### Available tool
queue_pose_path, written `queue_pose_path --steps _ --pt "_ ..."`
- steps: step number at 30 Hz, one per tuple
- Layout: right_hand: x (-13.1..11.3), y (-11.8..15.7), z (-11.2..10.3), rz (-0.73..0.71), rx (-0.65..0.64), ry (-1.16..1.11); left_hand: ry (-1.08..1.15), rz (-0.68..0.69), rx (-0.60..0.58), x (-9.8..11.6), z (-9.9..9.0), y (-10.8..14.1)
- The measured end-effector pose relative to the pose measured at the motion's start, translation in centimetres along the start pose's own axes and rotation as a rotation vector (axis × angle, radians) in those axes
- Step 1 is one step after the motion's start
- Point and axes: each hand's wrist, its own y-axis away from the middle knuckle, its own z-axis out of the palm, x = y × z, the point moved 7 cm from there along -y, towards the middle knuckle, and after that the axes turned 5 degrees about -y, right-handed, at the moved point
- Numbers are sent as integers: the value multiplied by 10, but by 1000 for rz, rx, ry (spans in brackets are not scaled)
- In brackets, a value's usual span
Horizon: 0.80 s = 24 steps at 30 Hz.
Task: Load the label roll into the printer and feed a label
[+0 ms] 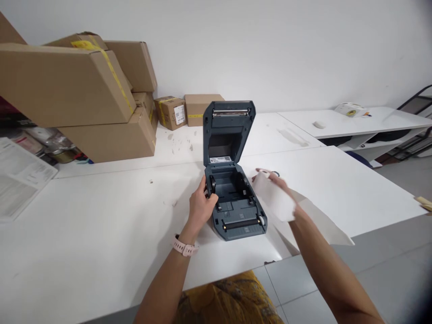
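A dark grey label printer (236,207) sits on the white table with its lid (227,130) raised, so the hollow roll bay shows inside. My left hand (201,203) grips the printer's left side, thumb over the rim and fingers along the outer wall. Just to the right of the printer, my right hand (281,183) is closed round a white paper roll (272,195), blurred by motion. A loose strip of paper (319,218) trails from the roll toward the table's front edge.
Stacked cardboard boxes (101,90) stand at the back left, with two smaller boxes (170,112) against the wall. A plastic-wrapped packet (20,180) lies far left. On the right-hand shelf unit (371,123) rests a white label roll (351,109).
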Motion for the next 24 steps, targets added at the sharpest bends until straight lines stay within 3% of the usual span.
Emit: queue_pose_path --steps 3,6,9,12,18,21,24 --pt "-51 14 0 -62 -63 -9 -30 -24 -8 1 1 0" --pt "-89 7 38 -146 -296 351 -38 -28 -23 1 1 0" --pt "-88 -12 84 -208 -535 818 -28 -36 -31 -3 1 -2" --pt "-69 -27 113 -252 -689 1092 -34 -27 -23 -5 1 -3" --pt "-51 -34 121 -248 -692 1196 -54 -41 -8 -6 0 -4" --pt "-60 -20 113 -316 -636 1056 -35 -34 -15 -5 0 -3" --pt "-74 11 102 -446 -528 838 -34 -31 -15 -4 0 -2"
